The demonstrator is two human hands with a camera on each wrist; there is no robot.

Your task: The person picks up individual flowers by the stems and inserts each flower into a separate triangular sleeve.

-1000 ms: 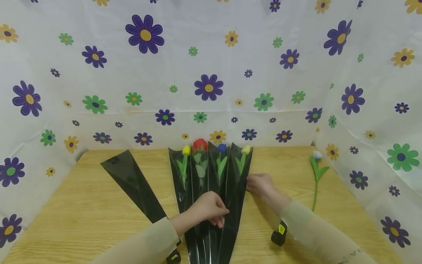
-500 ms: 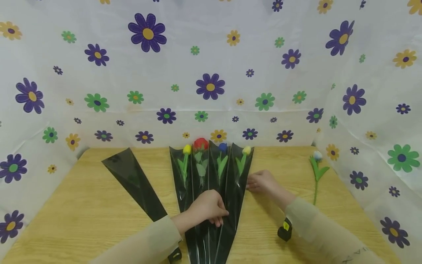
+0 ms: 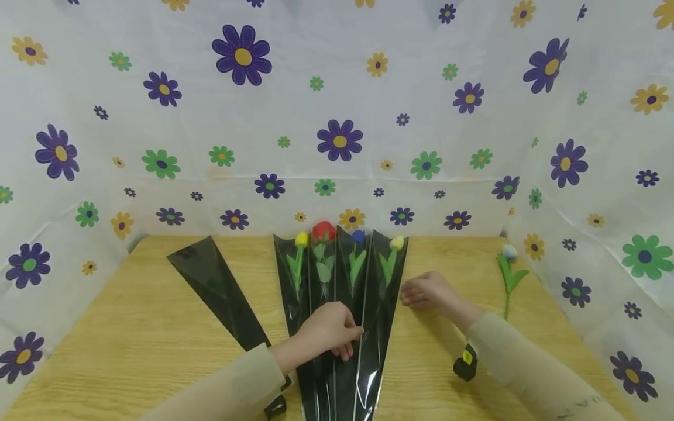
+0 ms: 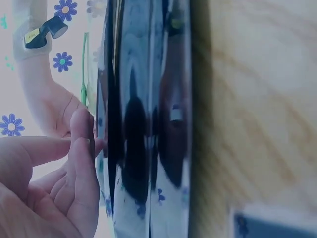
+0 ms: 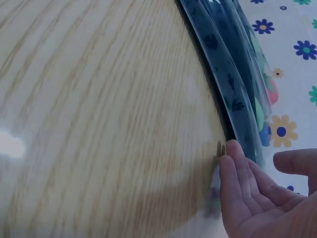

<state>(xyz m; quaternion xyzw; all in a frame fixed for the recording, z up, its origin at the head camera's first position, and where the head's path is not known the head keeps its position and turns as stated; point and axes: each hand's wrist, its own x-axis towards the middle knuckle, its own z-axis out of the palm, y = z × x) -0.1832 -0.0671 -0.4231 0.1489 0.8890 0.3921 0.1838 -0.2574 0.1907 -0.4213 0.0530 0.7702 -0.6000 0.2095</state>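
Several black wrapping sleeves (image 3: 381, 304) lie side by side, bearing a yellow tulip (image 3: 301, 240), a red rose (image 3: 323, 230), a dark blue flower (image 3: 358, 237) and a cream tulip (image 3: 396, 242). My left hand (image 3: 329, 327) is over the middle of these sleeves. Its thumb rests against its index finger, with nothing visible between them, and the fingertips are right at the sleeves' surface. Just off the rightmost sleeve's right edge is my right hand (image 3: 427, 290), its fingers extended; the right wrist view shows its fingertips close by that edge with an empty palm.
Another black sleeve (image 3: 221, 289), with no flower in it, lies slanted at the left. A pale blue tulip (image 3: 509, 252) with a green stem lies at the right. The wooden table (image 3: 121, 327) meets a flower-printed cloth (image 3: 295, 105) at the back and sides.
My right hand has moved slightly right, away from the rightmost sleeve's edge. That sleeve's lower part has shifted and lies straighter. The left hand stays nearly in place.
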